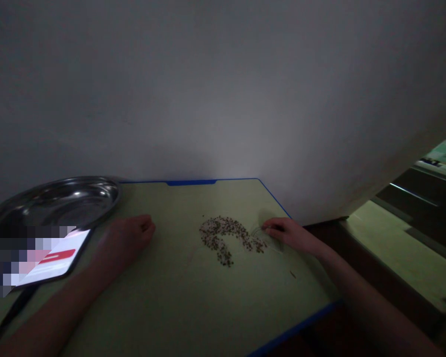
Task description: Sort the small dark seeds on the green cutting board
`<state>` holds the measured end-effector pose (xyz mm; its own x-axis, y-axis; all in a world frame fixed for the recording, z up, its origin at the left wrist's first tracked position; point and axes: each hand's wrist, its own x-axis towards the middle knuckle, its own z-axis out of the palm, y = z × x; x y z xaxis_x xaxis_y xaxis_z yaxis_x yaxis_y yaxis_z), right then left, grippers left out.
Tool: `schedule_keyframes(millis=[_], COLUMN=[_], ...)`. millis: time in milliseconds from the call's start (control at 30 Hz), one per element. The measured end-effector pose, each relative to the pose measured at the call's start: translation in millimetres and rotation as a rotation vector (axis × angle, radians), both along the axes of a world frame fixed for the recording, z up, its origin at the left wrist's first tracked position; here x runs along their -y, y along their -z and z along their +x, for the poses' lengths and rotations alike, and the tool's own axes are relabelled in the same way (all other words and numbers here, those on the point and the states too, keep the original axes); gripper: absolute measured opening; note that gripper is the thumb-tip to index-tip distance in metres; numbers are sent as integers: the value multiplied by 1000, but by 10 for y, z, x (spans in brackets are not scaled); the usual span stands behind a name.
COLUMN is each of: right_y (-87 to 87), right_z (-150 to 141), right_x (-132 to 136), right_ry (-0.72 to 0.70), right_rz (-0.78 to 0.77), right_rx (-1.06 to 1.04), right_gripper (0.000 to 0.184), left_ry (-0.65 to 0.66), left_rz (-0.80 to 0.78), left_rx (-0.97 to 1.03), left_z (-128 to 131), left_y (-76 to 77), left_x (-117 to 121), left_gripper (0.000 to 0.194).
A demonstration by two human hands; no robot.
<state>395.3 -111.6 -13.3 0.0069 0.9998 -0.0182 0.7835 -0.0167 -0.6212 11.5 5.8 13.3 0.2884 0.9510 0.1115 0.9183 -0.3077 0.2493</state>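
A loose curved heap of small dark and pale bead-like pieces (223,229) lies in the middle of the board. My right hand (284,232) is just right of the heap, its thumb and fingers pinched together on a thin, pale, looping cord (258,231). Loops of the cord spread over the board beside the heap and under the fingers. To the left of the heap, my left hand (132,235) rests with its fingers curled closed. Whatever it may hold is hidden or too small to make out.
The pale board (163,292) has a blue rim and stands against a grey wall (215,99). A shiny metal tray (74,198) is at the left, with a lit tablet-like screen (65,258) in front of it. One small dark sliver (293,274) lies near the right arm.
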Motion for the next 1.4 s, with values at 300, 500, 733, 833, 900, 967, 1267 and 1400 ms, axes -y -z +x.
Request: schedule_keyframes(millis=[300,500,733,833,900,967,1267,1400], right_y=[-87,-145,-157,-183,-219,-259,-379,-401], right_z=[-194,-507,-882,-1002,-1021,-975,-828,-1098], right_x=[224,305,298,299,312,339,523,458], right_ry=[-14,-86,-120,-166,-191,-184,-132,-222], right_rz=[-17,-29,-33,-29,-19,-1,-25,-12], right_rx=[64,66,67,34,2,-17,-4,-10], right_gripper=[19,18,16,16,16,16,17,15], left_ry=[30,70,104,117,137,163,199,199], left_rz=[-6,-31,-23,-22,-23,-18,-14,-15], left_rx=[156,186,193,201,208,214,208,216], left_z=[5,5,-12,-16,-17,-17,-21,-25], left_y=[42,46,115,135,138,135,141,149], left_x=[34,75,47,37,40,48,51,47], left_gripper=[29,28,27,26,26,26,24,23])
